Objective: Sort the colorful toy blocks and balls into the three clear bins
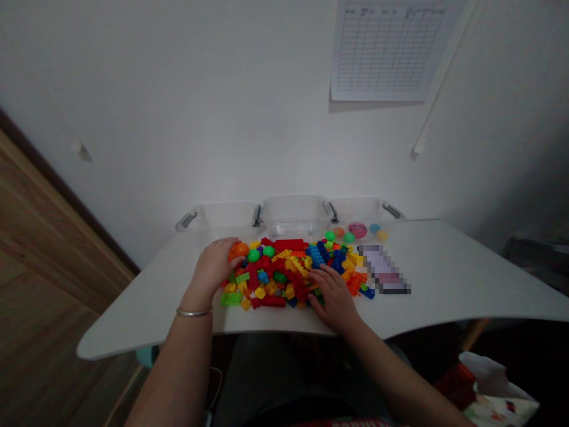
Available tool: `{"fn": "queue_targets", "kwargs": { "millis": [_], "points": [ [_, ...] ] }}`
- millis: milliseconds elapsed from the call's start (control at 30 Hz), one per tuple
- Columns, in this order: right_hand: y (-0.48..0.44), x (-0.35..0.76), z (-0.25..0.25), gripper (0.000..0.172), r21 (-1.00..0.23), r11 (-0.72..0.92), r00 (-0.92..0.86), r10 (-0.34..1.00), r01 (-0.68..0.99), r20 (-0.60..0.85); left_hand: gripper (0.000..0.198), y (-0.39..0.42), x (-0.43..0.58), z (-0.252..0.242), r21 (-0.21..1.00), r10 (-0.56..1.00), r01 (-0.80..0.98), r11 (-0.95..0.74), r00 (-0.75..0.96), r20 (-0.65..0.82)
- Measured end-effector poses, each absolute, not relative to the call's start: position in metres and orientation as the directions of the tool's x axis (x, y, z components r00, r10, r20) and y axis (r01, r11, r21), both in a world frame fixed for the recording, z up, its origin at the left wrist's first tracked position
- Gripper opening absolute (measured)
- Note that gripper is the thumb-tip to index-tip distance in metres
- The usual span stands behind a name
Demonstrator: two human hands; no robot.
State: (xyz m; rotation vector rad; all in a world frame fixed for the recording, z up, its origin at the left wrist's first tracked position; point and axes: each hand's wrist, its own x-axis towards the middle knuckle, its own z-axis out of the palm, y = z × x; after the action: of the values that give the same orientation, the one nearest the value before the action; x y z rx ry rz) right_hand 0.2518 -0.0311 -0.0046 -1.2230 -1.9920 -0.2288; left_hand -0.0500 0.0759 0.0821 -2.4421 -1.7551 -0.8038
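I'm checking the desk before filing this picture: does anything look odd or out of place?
One thing: the phone-like slab lying aslant to the right of the toy pile. It looks odd because coarse square blocks hide its detail. Nothing else clearly stands out.

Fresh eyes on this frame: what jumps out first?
Probably the heap of bright toy blocks in the middle of the white table, with the left hand at its left end by a round orange piece and the right hand over its right part. Next, the row of three clear bins behind it, with coloured balls at the right one.
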Motion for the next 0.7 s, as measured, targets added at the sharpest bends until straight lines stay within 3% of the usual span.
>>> {"fn": "queue_targets", "kwargs": {
  "millis": [133, 200, 300, 500, 700],
  "points": [
    [-0.031, 0.252, -0.005, 0.04, -0.234, 0.517, -0.233, 0.683, 0.823, 0.692, 0.047, 0.042, -0.014, 0.071, 0.693, 0.875, 0.655, -0.302, -0.098, 0.474],
    [-0.031, 0.252, -0.006, 0.041, -0.228, 0.521, -0.235, 0.676, 0.822, 0.699, 0.044, 0.026, 0.007, 0.059, 0.76, 0.902, 0.577, -0.299, -0.088, 0.423],
    [-0.029, 0.253, -0.008, 0.043, -0.222, 0.531, -0.237, 0.661, 0.818, 0.712, 0.039, 0.009, 0.033, 0.041, 0.719, 0.913, 0.615, -0.324, 0.005, 0.408],
    [-0.026, 0.253, -0.011, 0.049, -0.211, 0.58, -0.26, 0.622, 0.787, 0.739, 0.029, -0.008, 0.063, 0.025, 0.481, 0.82, 0.744, -0.463, 0.154, 0.551],
    [-0.024, 0.253, -0.011, 0.04, -0.169, 0.629, -0.307, 0.574, 0.759, 0.759, 0.029, -0.022, 0.082, 0.02, 0.356, 0.78, 0.783, -0.511, 0.248, 0.574]
  ]
}}
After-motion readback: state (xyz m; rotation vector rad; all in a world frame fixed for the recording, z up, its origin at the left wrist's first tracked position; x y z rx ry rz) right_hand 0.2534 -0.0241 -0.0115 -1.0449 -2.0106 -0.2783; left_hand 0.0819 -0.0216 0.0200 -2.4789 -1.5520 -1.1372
